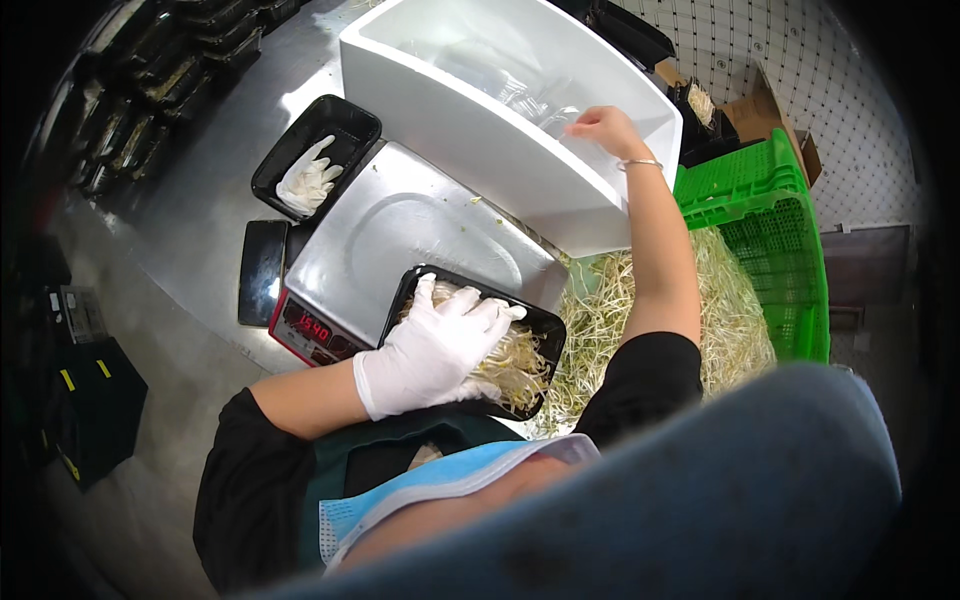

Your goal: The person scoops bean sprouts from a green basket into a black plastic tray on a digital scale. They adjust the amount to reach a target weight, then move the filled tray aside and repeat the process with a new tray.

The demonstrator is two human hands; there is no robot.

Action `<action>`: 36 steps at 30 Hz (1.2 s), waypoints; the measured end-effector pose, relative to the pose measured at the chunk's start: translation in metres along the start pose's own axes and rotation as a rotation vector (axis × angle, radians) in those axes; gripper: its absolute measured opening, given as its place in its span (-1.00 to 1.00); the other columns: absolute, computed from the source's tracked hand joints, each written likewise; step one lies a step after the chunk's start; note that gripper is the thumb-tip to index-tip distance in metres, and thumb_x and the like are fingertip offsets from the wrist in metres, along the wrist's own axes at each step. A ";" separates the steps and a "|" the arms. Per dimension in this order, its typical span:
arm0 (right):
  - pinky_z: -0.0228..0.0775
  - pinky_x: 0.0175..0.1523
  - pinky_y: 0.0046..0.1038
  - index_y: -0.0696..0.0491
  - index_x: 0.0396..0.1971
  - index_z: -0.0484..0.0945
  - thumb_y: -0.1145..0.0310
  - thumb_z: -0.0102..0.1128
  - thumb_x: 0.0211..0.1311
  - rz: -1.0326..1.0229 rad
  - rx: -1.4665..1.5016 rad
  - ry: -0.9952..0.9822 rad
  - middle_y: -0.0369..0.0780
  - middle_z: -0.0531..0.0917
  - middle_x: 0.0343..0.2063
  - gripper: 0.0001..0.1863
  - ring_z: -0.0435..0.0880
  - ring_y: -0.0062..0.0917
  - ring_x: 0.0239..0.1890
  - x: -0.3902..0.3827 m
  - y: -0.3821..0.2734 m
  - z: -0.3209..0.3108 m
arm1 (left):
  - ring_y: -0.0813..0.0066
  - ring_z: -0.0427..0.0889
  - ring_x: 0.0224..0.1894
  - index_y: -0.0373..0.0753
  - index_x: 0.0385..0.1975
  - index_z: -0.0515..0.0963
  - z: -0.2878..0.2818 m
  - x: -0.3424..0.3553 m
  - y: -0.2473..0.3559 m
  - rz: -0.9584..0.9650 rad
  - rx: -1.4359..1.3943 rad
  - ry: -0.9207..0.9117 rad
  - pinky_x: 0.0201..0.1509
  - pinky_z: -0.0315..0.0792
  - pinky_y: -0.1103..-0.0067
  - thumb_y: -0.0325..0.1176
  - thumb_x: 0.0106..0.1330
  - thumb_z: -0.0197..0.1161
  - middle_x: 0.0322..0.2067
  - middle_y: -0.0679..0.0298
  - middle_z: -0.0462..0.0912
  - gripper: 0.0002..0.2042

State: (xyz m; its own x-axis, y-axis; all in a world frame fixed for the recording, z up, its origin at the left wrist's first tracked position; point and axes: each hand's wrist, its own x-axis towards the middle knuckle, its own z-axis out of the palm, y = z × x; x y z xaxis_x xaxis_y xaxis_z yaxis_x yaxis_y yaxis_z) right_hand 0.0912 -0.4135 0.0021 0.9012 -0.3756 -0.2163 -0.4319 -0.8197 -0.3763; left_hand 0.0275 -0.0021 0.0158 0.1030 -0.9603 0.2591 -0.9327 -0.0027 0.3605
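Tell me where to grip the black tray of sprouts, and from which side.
Probably best by the rim at its right-hand end, hand coming from the right. The black tray is rectangular with raised walls, and that rim shows bare, while the gloved left hand covers much of its left part and lies over the sprouts.

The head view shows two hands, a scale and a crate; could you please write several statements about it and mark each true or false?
1. The left hand rests on sprouts in a black tray. True.
2. The right hand is at the open white box. True.
3. Both hands wear gloves. False: the right one is bare.
4. The scale has a lit red display. True.
5. The green crate is at the picture's left. False: it is at the right.
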 end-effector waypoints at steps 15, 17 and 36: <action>0.39 -0.28 -0.68 0.12 -0.17 0.52 0.36 -0.04 0.32 -0.680 0.398 1.038 -0.27 0.63 -0.46 -0.78 0.56 -0.68 -0.45 -0.276 -0.124 -0.083 | 0.17 0.01 0.33 -0.32 0.27 0.00 -0.054 -0.066 0.004 -0.134 -0.585 0.334 0.37 -0.11 0.36 -0.07 0.02 0.36 0.28 0.02 0.05 -0.11; 0.38 -0.38 -0.69 0.10 -0.17 0.54 0.39 0.02 0.28 -0.555 0.386 0.778 -0.30 0.61 -0.52 -0.80 0.52 -0.72 -0.53 -0.323 -0.155 -0.055 | 0.23 0.08 0.31 -0.36 0.25 0.04 -0.071 -0.053 0.006 0.003 -0.779 0.712 0.34 0.00 0.43 -0.12 0.13 0.28 0.24 0.04 0.13 -0.23; 0.32 -0.25 -0.58 0.17 -0.29 0.52 0.32 0.16 0.16 0.216 0.930 0.693 -0.29 0.55 -0.44 -0.77 0.46 -0.62 -0.38 -0.267 -0.075 0.171 | 0.48 0.53 -0.22 -0.31 -0.25 0.52 -0.009 0.005 -0.036 -0.360 -0.657 0.366 -0.12 0.37 0.57 -0.26 0.25 0.01 -0.31 0.25 0.58 -0.74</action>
State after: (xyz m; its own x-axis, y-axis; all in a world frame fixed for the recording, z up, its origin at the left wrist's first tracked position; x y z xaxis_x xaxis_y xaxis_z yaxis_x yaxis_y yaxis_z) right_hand -0.1228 -0.1777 -0.0655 0.5093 -0.8576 0.0717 -0.1800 -0.1876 -0.9656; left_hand 0.0647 -0.0045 0.0123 0.5678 -0.7803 0.2620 -0.4416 -0.0203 0.8970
